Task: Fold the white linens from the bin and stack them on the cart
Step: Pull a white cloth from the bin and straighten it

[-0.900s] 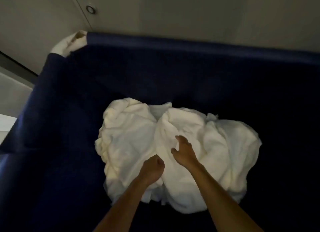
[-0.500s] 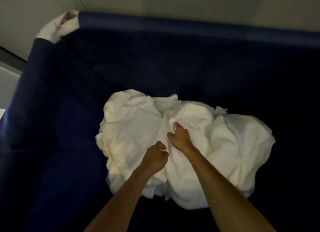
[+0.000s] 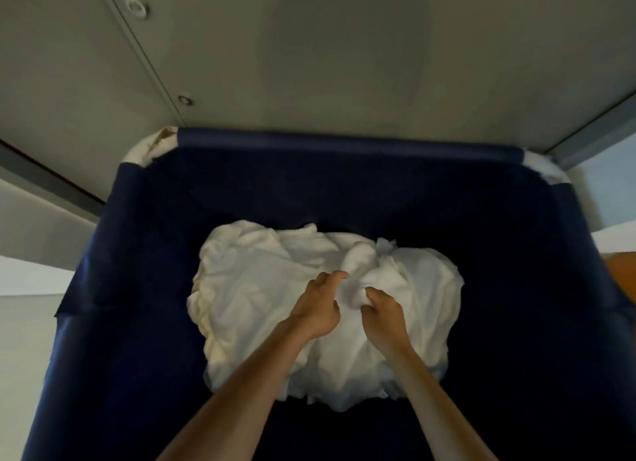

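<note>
Pale grey wall panels [image 3: 309, 47] fill the far half of the view, split by a slanted seam on the left that carries two small round fittings [image 3: 137, 7]. Against them stands a large navy fabric bin [image 3: 344, 143], its far rim a padded roll with worn white corners [image 3: 151, 149] at the far left and far right. Its dark lining drops away on every side.

On the bin floor, about the middle, lies a crumpled heap of white linens [image 3: 258, 288], loosely bunched and unfolded, wider than it is deep.

Both bare forearms reach in from the near edge to the top of the heap. The left hand [image 3: 318, 309] rests on the cloth with one of its fingers [image 3: 335, 276] stretched toward a raised ridge of fabric and the rest curled against it. Just beside it, the right hand [image 3: 385, 314] has its fingers [image 3: 370, 293] curled into the same ridge, clamped on a bunched fold of linen between the two hands.
</note>
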`<state>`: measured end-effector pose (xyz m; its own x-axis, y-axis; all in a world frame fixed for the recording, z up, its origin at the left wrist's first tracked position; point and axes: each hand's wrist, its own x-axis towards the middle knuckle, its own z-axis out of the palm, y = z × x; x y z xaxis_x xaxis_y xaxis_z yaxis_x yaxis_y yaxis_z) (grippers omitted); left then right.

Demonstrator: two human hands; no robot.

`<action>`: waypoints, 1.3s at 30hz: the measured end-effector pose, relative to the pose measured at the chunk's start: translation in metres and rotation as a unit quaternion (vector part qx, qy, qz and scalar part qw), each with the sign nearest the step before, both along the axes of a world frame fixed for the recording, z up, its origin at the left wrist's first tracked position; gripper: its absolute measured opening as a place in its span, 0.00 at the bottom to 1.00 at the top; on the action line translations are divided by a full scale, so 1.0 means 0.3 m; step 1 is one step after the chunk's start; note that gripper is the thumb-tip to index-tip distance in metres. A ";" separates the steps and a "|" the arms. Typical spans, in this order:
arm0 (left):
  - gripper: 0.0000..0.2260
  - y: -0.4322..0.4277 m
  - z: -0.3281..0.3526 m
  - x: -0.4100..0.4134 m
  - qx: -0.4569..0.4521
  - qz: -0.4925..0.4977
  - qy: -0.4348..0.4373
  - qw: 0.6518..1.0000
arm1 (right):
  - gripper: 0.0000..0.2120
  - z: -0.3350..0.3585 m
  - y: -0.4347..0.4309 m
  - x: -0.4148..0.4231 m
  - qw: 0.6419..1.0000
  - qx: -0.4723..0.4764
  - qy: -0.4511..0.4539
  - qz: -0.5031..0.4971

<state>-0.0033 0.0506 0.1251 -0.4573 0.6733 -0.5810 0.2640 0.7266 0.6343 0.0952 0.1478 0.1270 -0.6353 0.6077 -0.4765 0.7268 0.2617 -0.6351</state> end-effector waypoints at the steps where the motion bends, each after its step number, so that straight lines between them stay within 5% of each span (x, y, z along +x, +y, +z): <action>1: 0.28 0.016 0.035 0.015 0.013 -0.022 -0.010 1.000 | 0.17 0.042 0.012 0.028 1.000 0.004 -0.006 0.002; 5: 0.30 0.101 0.167 0.077 0.072 -0.080 -0.020 0.994 | 0.10 0.194 0.081 0.133 0.999 0.030 -0.006 0.041; 13: 0.25 0.244 0.405 0.192 0.095 -0.141 -0.024 0.985 | 0.13 0.494 0.228 0.278 0.982 0.101 0.105 0.119; 18: 0.15 0.273 0.578 0.275 0.164 -0.107 0.019 0.980 | 0.07 0.678 0.281 0.373 0.974 0.088 0.189 0.091; 23: 0.12 0.253 0.734 0.293 0.224 -0.047 0.077 0.970 | 0.14 0.835 0.264 0.406 0.952 0.085 0.271 0.114; 28: 0.16 0.212 0.920 0.251 0.251 0.004 0.113 0.961 | 0.18 0.922 0.290 0.416 0.922 -0.178 0.339 0.055; 31: 0.10 0.201 1.016 0.252 0.236 -0.018 0.111 0.965 | 0.19 0.886 0.291 0.365 0.964 -0.028 0.226 0.136; 34: 0.08 0.163 1.064 0.265 0.246 0.002 0.087 0.965 | 0.13 0.847 0.243 0.297 0.968 0.053 0.110 0.220; 36: 0.09 0.131 1.072 0.257 0.247 0.019 0.096 0.964 | 0.01 0.842 0.217 0.264 0.972 0.106 0.114 0.174; 39: 0.12 0.076 1.067 0.222 0.212 0.044 0.185 0.958 | 0.02 0.871 0.205 0.225 0.966 0.135 0.183 0.128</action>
